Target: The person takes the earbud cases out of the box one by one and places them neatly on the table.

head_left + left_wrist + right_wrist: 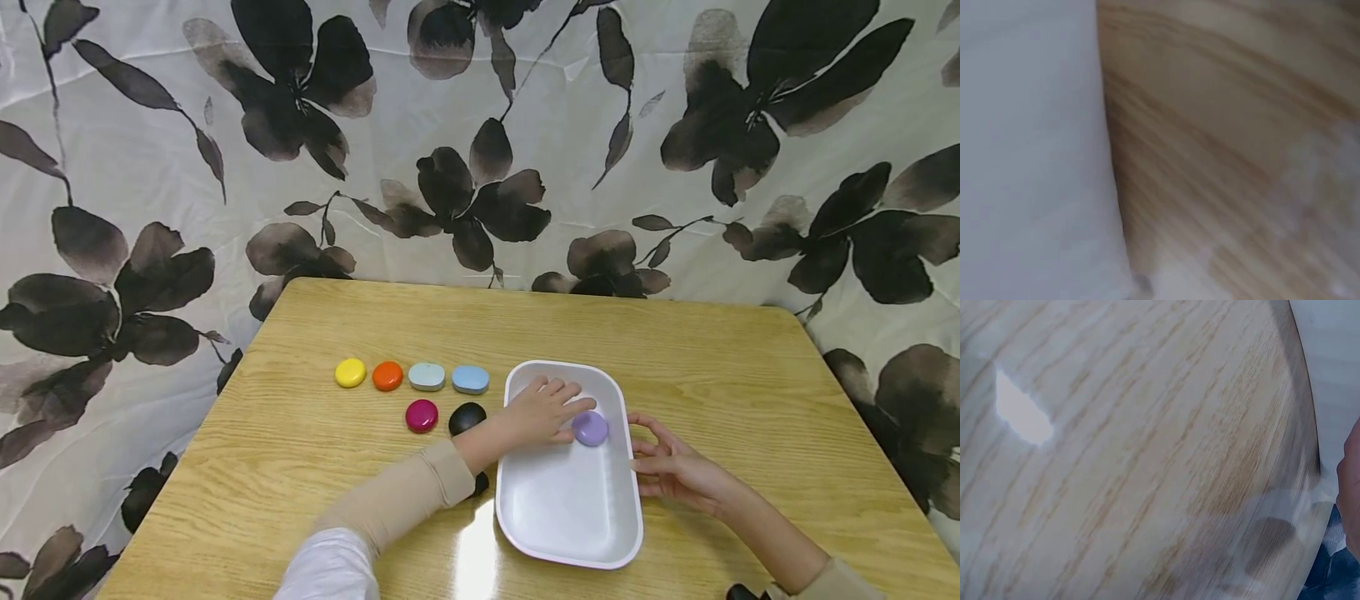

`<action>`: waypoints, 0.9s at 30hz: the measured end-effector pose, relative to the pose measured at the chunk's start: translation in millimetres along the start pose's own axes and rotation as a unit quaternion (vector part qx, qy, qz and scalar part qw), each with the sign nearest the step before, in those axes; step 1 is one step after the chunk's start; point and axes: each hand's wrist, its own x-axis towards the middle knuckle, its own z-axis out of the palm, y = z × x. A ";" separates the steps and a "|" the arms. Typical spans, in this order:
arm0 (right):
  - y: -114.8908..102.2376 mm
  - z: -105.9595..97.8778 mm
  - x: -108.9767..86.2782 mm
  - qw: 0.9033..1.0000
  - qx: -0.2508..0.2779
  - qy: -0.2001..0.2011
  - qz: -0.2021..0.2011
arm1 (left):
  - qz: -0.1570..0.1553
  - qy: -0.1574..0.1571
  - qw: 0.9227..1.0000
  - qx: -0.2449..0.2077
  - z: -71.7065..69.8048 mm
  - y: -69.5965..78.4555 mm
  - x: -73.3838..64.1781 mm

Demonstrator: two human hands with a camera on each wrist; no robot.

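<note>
A white rectangular tray (570, 517) stands on the wooden table, with one round purple piece (590, 428), glossy like a smooth stone, lying inside it. Over the tray's upper half reaches my left hand (543, 412), fingers spread and nothing gripped, its fingertips and thumb close beside the purple piece. At the tray's right side is my right hand (682, 471), its loosely bent fingertips right at the rim. The left wrist view is blurred and shows the tray's white side (1029, 150). Part of my right hand (1350, 487) enters the right wrist view beside the white tray.
Left of the tray, a row holds a yellow piece (350, 372), an orange one (387, 376), a pale grey-blue oval (427, 377) and a blue oval (470, 380). Below lie a magenta piece (422, 416) and a black one (467, 417); another dark piece (481, 483) is partly behind my left sleeve.
</note>
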 end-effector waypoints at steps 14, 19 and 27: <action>3.8 -1.5 0.5 1.000 -0.005 -0.003 -0.004 | 0.010 -0.036 0.999 -0.022 13.1 20.1 18.9; 3.3 -0.4 1.0 1.000 -0.001 -0.006 -0.007 | 0.019 -0.044 0.999 -0.024 13.3 21.6 18.7; 3.6 -0.8 2.6 1.000 0.005 -0.012 -0.012 | 0.024 -0.049 0.998 -0.012 14.9 22.4 18.8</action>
